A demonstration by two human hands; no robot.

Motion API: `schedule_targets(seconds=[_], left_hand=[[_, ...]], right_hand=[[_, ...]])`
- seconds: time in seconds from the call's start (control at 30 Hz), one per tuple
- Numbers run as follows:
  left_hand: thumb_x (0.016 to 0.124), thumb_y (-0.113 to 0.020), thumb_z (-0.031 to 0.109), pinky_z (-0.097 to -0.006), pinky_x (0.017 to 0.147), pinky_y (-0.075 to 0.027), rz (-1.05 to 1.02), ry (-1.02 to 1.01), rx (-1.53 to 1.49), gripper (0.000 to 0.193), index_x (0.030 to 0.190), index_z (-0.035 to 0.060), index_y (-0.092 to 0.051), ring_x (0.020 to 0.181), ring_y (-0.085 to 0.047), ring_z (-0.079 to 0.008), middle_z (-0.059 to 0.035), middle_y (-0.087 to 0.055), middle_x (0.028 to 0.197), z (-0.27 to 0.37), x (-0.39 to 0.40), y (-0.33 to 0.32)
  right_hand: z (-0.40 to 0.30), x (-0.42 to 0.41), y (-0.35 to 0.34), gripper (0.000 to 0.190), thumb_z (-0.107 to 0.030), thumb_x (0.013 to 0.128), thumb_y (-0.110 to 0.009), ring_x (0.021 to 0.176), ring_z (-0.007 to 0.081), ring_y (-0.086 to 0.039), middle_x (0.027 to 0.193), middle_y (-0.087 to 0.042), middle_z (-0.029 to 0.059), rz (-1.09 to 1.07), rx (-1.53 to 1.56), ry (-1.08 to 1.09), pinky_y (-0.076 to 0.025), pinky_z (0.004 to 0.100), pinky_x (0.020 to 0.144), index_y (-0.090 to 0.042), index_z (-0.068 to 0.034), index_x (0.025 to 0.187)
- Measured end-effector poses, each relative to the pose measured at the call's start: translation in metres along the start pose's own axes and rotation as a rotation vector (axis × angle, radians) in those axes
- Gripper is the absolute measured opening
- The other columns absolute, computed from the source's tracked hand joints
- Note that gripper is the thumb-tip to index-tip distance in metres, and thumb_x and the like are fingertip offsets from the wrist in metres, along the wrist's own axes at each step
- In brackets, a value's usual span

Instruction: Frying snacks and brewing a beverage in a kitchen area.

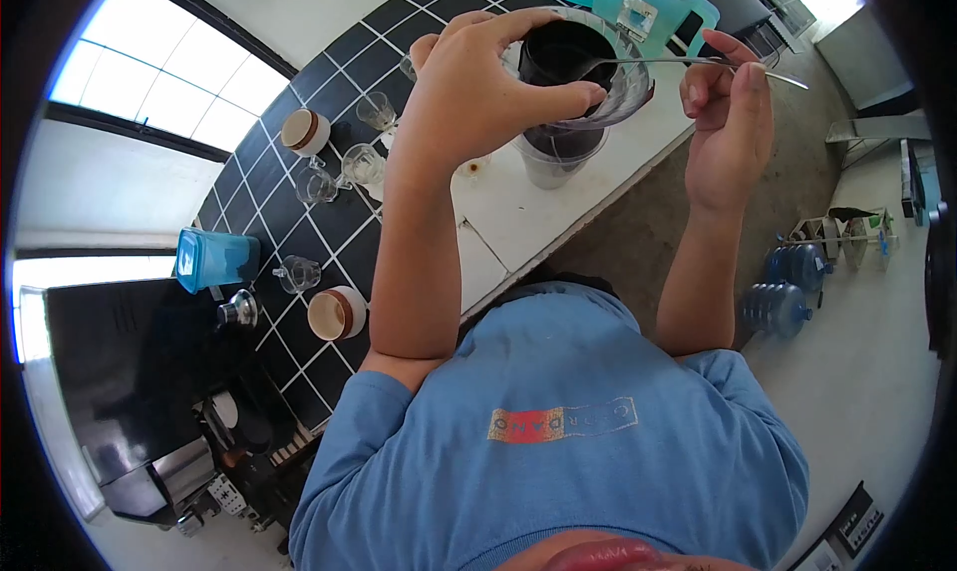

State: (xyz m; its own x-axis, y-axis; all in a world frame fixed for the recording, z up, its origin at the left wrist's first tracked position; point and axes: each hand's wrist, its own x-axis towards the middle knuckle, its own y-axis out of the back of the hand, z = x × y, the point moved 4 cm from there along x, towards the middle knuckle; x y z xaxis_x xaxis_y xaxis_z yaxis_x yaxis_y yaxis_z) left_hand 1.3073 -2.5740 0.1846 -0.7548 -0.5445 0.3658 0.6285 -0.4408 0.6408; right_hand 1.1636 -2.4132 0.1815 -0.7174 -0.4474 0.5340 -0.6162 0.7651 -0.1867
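Note:
My left hand [486, 85] is closed around a dark cup [546, 44], with its thumb over the near side of the rim. A clear, ridged bowl-like vessel [634, 100] surrounds the cup and bears a dark smear at its right edge. Just beneath is a clear plastic cup [549, 168] with something dark in its upper part; whether the vessel rests on it, I cannot tell. My right hand [725, 115] pinches the handle of a metal spoon [665, 60] between thumb and fingers. The spoon's bowl reaches into the dark cup, whose contents are too dark to make out.
Several glass cups [364, 163] and white-and-brown cups [336, 313] stand on the black tiled counter [299, 231]. A blue lidded container [217, 260] is at the left, a teal pitcher [647, 10] behind my hands. The white counter edge [583, 219] runs before me. Water jugs [777, 309] lie right.

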Motion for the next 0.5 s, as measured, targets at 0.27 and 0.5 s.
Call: schedule_targets(seconds=[0.27,0.5], left_hand=[[0.054,-0.075,0.054,-0.0398,0.102,-0.026,0.096,-0.135,0.108,0.073,0.113,0.0124,-0.067,0.115,-0.047,-0.0314,-0.0156,-0.061,0.11,0.011,-0.005,0.007],[0.055,-0.075,0.051,-0.0395,0.098,-0.033,0.081,-0.159,0.096,0.068,0.109,0.0107,-0.068,0.103,-0.056,-0.0301,-0.0146,-0.065,0.102,0.018,0.0,0.01]], right_hand=[[0.008,0.004,-0.003,0.053,-0.041,0.101,-0.032,0.066,0.0102,-0.039,0.07,-0.046,0.0019,-0.08,0.158,-0.145,-0.032,0.0244,0.062,-0.049,0.005,0.119],[0.033,0.012,0.007,0.062,-0.05,0.099,-0.031,0.075,0.0105,-0.045,0.081,-0.053,0.0037,-0.15,0.152,-0.158,-0.035,0.025,0.067,-0.046,0.004,0.126]])
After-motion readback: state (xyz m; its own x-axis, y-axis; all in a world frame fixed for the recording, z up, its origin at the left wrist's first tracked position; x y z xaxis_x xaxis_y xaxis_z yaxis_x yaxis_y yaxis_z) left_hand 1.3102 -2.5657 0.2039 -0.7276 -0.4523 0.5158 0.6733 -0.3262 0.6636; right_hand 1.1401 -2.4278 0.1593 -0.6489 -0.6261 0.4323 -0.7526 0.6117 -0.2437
